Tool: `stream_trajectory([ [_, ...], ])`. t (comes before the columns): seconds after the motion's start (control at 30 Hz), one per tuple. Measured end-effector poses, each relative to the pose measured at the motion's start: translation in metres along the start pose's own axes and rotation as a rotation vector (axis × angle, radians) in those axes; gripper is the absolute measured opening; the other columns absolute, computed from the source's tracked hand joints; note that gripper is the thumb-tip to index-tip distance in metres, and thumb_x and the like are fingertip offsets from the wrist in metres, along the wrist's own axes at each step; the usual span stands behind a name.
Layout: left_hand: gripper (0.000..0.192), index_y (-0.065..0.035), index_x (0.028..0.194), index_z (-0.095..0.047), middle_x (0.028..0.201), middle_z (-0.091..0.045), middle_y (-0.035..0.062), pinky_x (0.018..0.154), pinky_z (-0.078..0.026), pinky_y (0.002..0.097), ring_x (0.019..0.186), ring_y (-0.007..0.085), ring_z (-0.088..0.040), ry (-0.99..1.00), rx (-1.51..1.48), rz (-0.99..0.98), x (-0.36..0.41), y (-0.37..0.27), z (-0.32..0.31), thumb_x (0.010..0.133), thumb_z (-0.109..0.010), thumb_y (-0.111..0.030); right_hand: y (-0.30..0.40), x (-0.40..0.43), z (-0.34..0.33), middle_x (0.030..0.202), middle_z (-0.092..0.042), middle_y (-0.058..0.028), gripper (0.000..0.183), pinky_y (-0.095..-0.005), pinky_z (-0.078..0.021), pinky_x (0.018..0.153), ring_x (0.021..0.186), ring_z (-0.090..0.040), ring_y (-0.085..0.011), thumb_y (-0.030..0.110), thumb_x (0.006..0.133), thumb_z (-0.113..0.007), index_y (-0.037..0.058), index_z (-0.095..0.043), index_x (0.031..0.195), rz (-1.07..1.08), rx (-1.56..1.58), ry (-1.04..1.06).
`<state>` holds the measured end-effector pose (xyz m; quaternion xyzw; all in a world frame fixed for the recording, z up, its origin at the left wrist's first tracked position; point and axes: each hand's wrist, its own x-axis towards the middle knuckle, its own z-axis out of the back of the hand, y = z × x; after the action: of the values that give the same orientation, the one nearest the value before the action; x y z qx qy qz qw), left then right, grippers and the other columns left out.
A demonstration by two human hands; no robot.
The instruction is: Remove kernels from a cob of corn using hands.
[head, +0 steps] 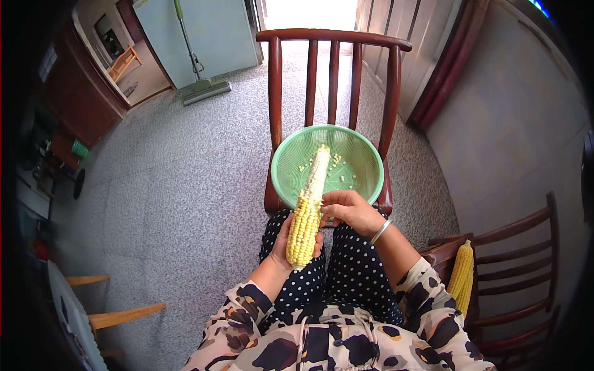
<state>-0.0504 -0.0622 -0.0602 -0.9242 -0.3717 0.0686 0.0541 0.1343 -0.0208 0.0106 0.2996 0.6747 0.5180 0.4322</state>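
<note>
A partly shelled ear of corn [304, 232] lies in my left hand [281, 245], whose fingers wrap around its lower part from behind. Yellow kernels cover that lower half, while the upper half is bare whitish cob, tilted up over a green plastic mesh basket [291, 150]. My right hand [356, 214], with a bracelet at the wrist, has its bent thumb and fingers at the ear's right side, where kernels meet bare cob. Whether anything is pinched there cannot be made out. Some loose kernels [336, 158] are scattered on the basket's bottom.
The basket rests on the seat of a reddish wooden chair [334, 35] before my knees. At my right, more ears of corn [461, 273] lie on another wooden chair [515, 250]. A sponge mop [204, 88] stands by the far door panel. Wooden legs [127, 316] jut out at left.
</note>
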Motion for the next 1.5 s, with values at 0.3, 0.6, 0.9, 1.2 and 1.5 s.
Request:
stream_trajectory([
  [0.3,0.066,0.0034,0.112,-0.048,0.082,-0.061,0.0207,0.055,-0.056,0.0365,0.066,0.0279,-0.064,0.038,0.021,0.022,-0.002,0.0,-0.004,0.085,-0.04,-0.056,-0.003,0.006,-0.003,0.075,-0.06,-0.0035,0.02,-0.0188,-0.0416,0.053,0.064,-0.056,-0.0087,0.013,0.081,-0.054,-0.0037,-0.059,0.092,-0.037,0.117,0.036],
  [0.6,0.07,0.003,0.116,-0.047,0.084,-0.061,0.0201,0.059,-0.051,0.0367,0.069,0.0271,-0.062,0.121,-0.101,0.08,-0.004,-0.002,0.009,0.085,-0.037,-0.059,-0.012,0.015,-0.009,0.069,-0.059,-0.01,0.015,-0.0234,-0.0497,0.053,0.06,-0.061,-0.0166,-0.002,0.076,-0.046,-0.0062,-0.056,0.086,-0.134,0.309,-0.025],
  [0.9,0.074,0.0029,0.12,-0.044,0.088,-0.06,0.0194,0.067,-0.052,0.0389,0.077,0.0282,-0.062,0.122,-0.11,0.047,-0.003,-0.001,0.013,0.083,-0.039,-0.061,0.002,0.009,0.009,0.099,-0.059,-0.0143,0.027,-0.0267,-0.0524,0.068,0.082,-0.062,-0.0202,-0.002,0.081,-0.048,-0.007,-0.052,0.107,0.068,0.426,-0.197],
  [1.2,0.068,-0.0023,0.12,-0.045,0.088,-0.061,0.0149,0.066,-0.053,0.0364,0.075,0.024,-0.062,-0.029,0.224,-0.058,0.0,0.004,0.004,0.083,-0.043,-0.06,0.006,-0.009,0.001,0.098,-0.061,-0.0138,0.045,-0.0229,-0.0456,0.061,0.077,-0.057,-0.0117,0.016,0.083,-0.059,-0.0071,-0.045,0.119,0.079,0.003,-0.181],
  [1.5,0.062,-0.0045,0.116,-0.046,0.088,-0.06,0.0133,0.065,-0.053,0.0353,0.075,0.0226,-0.062,-0.044,0.325,-0.019,0.003,0.007,-0.001,0.082,-0.048,-0.057,0.005,-0.01,0.001,0.091,-0.061,-0.0059,0.034,-0.02,-0.0434,0.058,0.072,-0.054,-0.0076,0.011,0.08,-0.057,-0.0063,-0.054,0.109,0.032,0.074,-0.056],
])
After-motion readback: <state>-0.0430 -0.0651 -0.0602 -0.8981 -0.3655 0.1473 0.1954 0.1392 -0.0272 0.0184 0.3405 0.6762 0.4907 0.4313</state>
